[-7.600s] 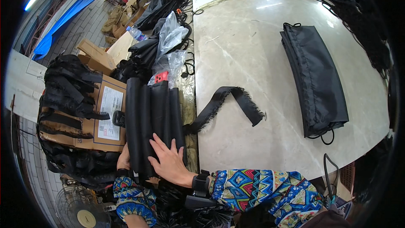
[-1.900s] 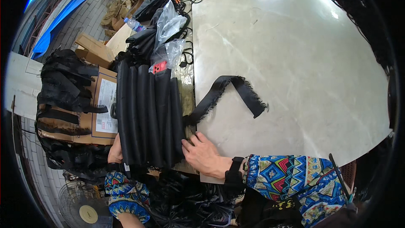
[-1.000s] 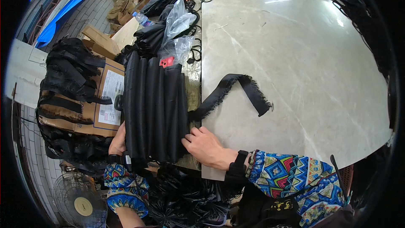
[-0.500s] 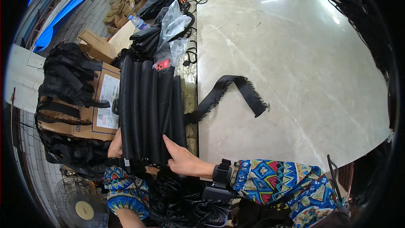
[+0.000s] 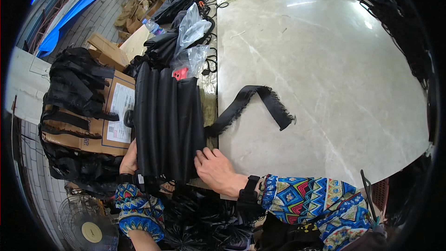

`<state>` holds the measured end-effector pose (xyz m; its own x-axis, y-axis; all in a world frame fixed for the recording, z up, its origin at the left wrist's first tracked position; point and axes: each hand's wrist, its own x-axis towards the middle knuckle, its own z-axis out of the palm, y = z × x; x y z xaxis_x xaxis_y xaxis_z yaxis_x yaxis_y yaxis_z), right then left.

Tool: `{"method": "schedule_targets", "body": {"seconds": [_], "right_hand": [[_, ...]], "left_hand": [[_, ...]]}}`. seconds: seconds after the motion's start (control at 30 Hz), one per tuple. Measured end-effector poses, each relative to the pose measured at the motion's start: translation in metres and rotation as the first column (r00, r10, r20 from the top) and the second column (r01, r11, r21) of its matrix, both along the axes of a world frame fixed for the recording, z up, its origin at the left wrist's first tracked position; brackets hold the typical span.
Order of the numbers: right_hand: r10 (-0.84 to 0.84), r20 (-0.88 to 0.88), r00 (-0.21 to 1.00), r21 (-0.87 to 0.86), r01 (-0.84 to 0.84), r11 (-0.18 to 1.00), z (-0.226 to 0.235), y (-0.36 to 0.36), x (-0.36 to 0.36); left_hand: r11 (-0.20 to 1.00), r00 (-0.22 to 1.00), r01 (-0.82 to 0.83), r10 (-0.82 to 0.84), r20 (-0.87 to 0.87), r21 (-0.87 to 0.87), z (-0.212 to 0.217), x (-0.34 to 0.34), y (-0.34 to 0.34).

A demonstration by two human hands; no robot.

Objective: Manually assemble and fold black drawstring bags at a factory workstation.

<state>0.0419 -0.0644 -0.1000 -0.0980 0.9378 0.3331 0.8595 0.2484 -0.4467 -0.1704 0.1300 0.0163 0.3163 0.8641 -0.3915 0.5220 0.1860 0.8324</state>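
Both hands grip black ribbed pad (image 5: 167,125) at surface (image 5: 325,74) edge: left hand (image 5: 129,158) fingers wrapped, right hand (image 5: 214,169) pressing flat; strap (image 5: 260,102) loose, unfinished.

Ribbed pad (image 5: 167,125) between box (image 5: 100,121) left, strap (image 5: 253,107) right.

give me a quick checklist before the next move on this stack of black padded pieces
1. Left hand on the stack's near left corner: ok.
2. Right hand at the near right edge of the black padded stack: ok.
3. Pieces lying side by side, ridges parallel: ok.
4. Black webbing strap lying loose on the marble table, apart from both hands: ok.
5. Strap joined to the stack: cannot tell.
6. Stack fully on the table: not ok, its left part overhangs the cardboard box.
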Motion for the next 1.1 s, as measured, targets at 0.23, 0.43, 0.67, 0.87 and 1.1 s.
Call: {"method": "schedule_targets", "body": {"seconds": [0.23, 0.43, 0.67, 0.87, 1.1], "right_hand": [[0.027, 0.1, 0.995, 0.166, -0.044, 0.985, -0.01, 0.008, 0.001], [-0.129, -0.189, 0.974, 0.201, 0.167, 0.965, 0.005, 0.004, 0.0], [-0.076, -0.083, 0.994, 0.158, 0.088, 0.984, 0.003, 0.012, 0.006], [-0.181, -0.035, 0.983, 0.2, 0.184, 0.962, 0.011, 0.036, 0.01], [-0.121, -0.065, 0.991, 0.264, 0.134, 0.955, 0.02, 0.034, 0.014]], "left_hand": [[0.998, 1.0, 0.002, -0.001, 0.019, -0.061, 0.001, 0.012, -0.004], [0.993, 0.995, 0.099, -0.1, 0.021, 0.062, 0.005, -0.002, -0.005], [0.988, 0.992, -0.116, 0.12, 0.034, -0.102, 0.006, 0.01, -0.004], [0.982, 0.988, -0.081, 0.102, 0.119, -0.17, -0.002, -0.005, 0.006], [0.991, 0.994, -0.015, 0.03, 0.108, -0.136, -0.012, -0.005, 0.015]]}}
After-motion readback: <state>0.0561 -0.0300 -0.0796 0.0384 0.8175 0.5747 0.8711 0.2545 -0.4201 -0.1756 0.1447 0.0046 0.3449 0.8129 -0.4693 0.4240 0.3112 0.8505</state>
